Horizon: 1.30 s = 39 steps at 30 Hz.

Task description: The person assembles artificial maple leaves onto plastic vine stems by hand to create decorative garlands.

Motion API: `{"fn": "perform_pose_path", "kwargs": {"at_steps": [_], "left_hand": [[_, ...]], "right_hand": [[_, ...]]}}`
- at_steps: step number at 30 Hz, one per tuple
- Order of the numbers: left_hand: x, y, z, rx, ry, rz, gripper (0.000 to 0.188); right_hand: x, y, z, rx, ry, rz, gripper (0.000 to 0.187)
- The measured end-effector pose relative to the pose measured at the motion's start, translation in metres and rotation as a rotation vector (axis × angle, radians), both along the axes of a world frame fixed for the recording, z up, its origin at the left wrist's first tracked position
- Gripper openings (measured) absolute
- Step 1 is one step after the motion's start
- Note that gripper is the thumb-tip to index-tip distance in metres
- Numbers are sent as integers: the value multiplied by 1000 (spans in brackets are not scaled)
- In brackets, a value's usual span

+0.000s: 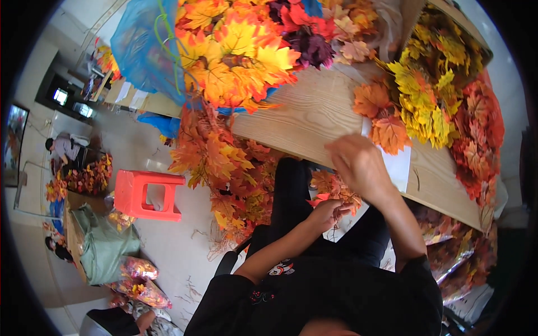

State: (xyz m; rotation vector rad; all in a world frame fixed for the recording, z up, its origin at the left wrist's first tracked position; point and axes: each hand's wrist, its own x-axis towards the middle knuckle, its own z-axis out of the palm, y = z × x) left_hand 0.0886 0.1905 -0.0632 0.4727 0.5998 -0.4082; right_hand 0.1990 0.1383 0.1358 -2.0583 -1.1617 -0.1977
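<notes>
My left hand [329, 215] is closed in a pinch just in front of my lap, on an artificial maple leaf garland [348, 197] with orange and red leaves. The garland hangs between my knees below the table edge, partly covered by my hands. Higher up, over the edge of the wooden table [314, 115], my right hand [361, 168] is raised with its fingers curled together. Motion blurs it, and anything in its fingertips is too small to make out. Beside it, orange leaves [390, 134] lie over a white sheet [397, 168].
Yellow leaf garlands [428, 112] and red ones [476, 140] pile up at the right. A blue plastic bag [143, 50] and bright orange leaves [235, 56] crowd the far side. More garlands [224, 179] hang at the left, near a red stool [148, 194]. A person [67, 150] works farther off.
</notes>
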Motion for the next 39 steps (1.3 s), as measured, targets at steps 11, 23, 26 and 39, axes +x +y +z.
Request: {"fn": "perform_pose_path", "kwargs": {"at_steps": [11,23,26,39], "left_hand": [[-1,5,19,124,-120,-88,21],[-14,22,17,144,-51,-87,27],[-11,25,23,84,-30,-76,21],[-6,20,12,-4,-83,-39,19]], "right_hand": [[102,178,60,143,-233,110,10],[140,235,83,-143,-232,385,10],[148,224,96,47,-41,408,8],[131,186,95,-247,-626,344,4]]}}
